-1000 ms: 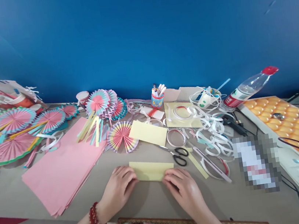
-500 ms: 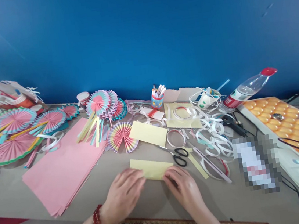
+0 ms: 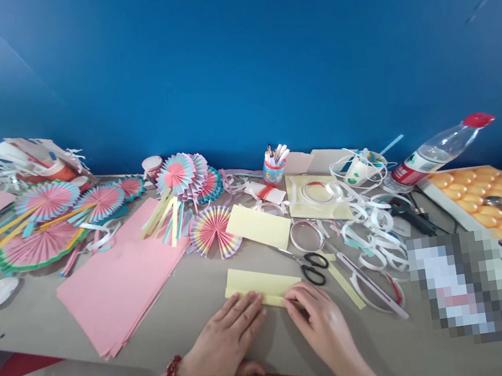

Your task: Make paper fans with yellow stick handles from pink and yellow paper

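A pale yellow paper (image 3: 259, 279) lies on the table in front of me, with a narrow fold along its near edge. My left hand (image 3: 227, 334) rests flat with fingers outstretched, its fingertips pressing on the left part of that fold. At the right end of the fold, my right hand (image 3: 320, 315) pinches the paper between thumb and fingers. Just beyond the right hand lie black-handled scissors (image 3: 313, 267). Another yellow paper (image 3: 259, 225) sits farther back, overlapping a striped pleated paper fan (image 3: 213, 234).
Pink sheets (image 3: 124, 280) are stacked at left, near several pleated fans (image 3: 47, 201). Tape rolls (image 3: 307, 236), curled white strips (image 3: 378, 226), a utility knife (image 3: 371, 283) and a glue gun (image 3: 411, 215) lie right. Behind stand a pen cup (image 3: 273, 171) and a plastic bottle (image 3: 442, 152).
My left hand has flattened and drawn nearer to me along the paper's near edge, where a folded strip now shows. My right hand stays at the right end. The whole view has shifted slightly.
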Demonstrator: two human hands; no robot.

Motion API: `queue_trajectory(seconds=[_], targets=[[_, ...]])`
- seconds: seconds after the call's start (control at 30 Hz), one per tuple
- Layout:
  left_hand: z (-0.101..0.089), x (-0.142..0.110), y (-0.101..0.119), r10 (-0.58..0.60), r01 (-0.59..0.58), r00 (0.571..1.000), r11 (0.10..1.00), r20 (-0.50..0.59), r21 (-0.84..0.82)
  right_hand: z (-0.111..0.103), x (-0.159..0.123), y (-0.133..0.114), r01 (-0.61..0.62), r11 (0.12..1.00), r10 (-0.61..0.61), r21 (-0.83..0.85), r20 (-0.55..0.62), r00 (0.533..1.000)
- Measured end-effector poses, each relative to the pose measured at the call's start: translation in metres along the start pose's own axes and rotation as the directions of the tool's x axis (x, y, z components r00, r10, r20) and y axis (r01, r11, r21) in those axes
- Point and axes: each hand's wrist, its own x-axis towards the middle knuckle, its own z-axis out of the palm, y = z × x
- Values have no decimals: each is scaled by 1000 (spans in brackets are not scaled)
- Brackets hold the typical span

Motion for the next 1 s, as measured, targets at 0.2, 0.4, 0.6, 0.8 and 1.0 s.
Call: queue_trajectory(seconds=[0.2,0.4,0.6,0.8,1.0], targets=[[1,-2,1,5,-6,1000,1000,-6,-18,2,1,0,20,999,-21,-36,-7,1000],[3,-2,0,3,-3,1000,1000,14,-15,2,2,0,18,999,-18,-44,-3,1000],[3,-2,0,-6,6,1000,999,-1,-34,0,3,-1,26,999,-26,-45,2,1000],[1,-1,-1,1,0,1000,999,7,-45,2,4,-1,19,997,-19,-69,5,1000],[2,-1,-1,-12,12,1000,999,-11,-49,3,4,-1,26,995,-27,-95,0,1000]])
